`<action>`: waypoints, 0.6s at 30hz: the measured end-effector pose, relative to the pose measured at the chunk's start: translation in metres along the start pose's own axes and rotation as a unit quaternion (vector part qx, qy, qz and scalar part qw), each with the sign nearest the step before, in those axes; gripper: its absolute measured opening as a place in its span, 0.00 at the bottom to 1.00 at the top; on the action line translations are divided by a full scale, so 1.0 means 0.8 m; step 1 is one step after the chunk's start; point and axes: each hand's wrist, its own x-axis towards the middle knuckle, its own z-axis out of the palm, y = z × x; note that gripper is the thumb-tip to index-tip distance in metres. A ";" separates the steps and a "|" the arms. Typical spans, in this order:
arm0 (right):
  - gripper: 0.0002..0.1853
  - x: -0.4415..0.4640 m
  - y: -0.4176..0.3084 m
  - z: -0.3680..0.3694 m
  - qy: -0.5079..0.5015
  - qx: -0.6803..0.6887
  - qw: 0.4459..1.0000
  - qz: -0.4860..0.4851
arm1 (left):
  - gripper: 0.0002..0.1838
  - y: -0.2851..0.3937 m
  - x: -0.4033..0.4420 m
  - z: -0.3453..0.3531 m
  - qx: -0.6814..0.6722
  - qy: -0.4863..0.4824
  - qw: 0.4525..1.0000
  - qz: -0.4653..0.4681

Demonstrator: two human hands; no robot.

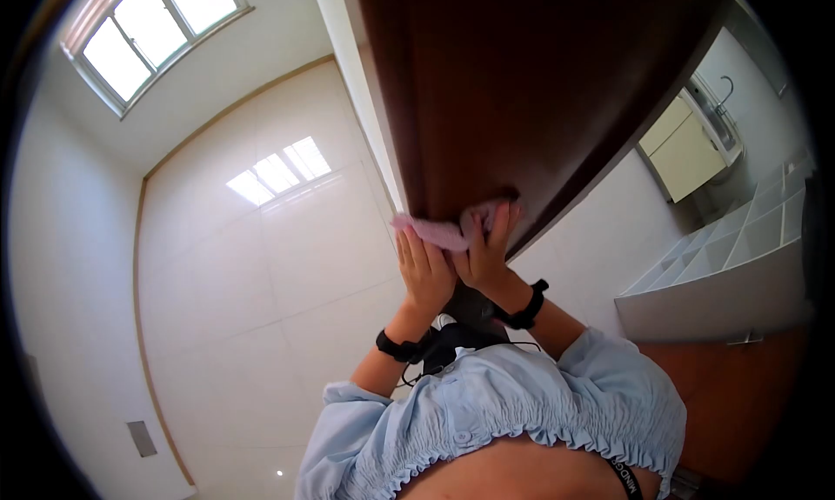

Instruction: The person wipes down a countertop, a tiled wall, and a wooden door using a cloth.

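Observation:
A dark brown wooden door [539,83] rises in front of me. A pink cloth [437,233] lies against its lower part, near the edge. My left hand [428,272] has its fingers pressed together on the left end of the cloth. My right hand [487,252] grips the bunched right end of the same cloth, close to the door face. Part of the cloth is hidden behind the fingers. Each wrist wears a black band.
A window [156,30] is at upper left, above a glossy tiled floor [270,265] edged by a brown baseboard. To the right are a white shelf unit with compartments [731,248] and a pale cabinet [687,148] under a sink with a faucet [724,91].

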 end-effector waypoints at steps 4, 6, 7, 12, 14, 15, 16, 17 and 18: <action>0.23 0.130 -0.009 -0.058 0.050 -0.002 0.998 -0.028 | 0.26 0.035 0.102 -0.039 -0.022 0.116 0.993 0.004; 0.23 0.172 0.005 -0.076 0.086 0.031 0.994 -0.060 | 0.24 0.054 0.131 -0.048 0.038 0.130 0.991 0.019; 0.24 0.175 0.007 -0.081 0.111 0.047 0.990 -0.073 | 0.23 0.063 0.136 -0.048 0.092 0.120 0.988 0.027; 0.18 0.092 0.046 -0.058 0.173 0.116 0.978 -0.019 | 0.22 0.067 0.096 0.001 0.193 0.094 0.973 0.091; 0.15 0.065 0.052 -0.078 0.137 0.173 0.975 0.030 | 0.25 0.095 0.083 0.007 0.055 0.050 0.995 0.059; 0.13 0.060 0.059 -0.094 0.111 0.220 0.966 0.074 | 0.27 0.109 0.077 0.011 -0.014 0.032 0.999 0.040; 0.15 0.059 0.069 -0.116 0.112 0.238 0.961 0.086 | 0.29 0.127 0.079 0.015 -0.051 0.033 0.997 0.054; 0.17 0.057 0.077 -0.142 0.117 0.250 0.955 0.104 | 0.31 0.151 0.084 0.021 -0.114 0.059 0.987 0.093; 0.18 0.056 0.096 -0.172 0.133 0.218 0.965 0.066 | 0.33 0.172 0.087 0.027 -0.154 0.059 0.978 0.125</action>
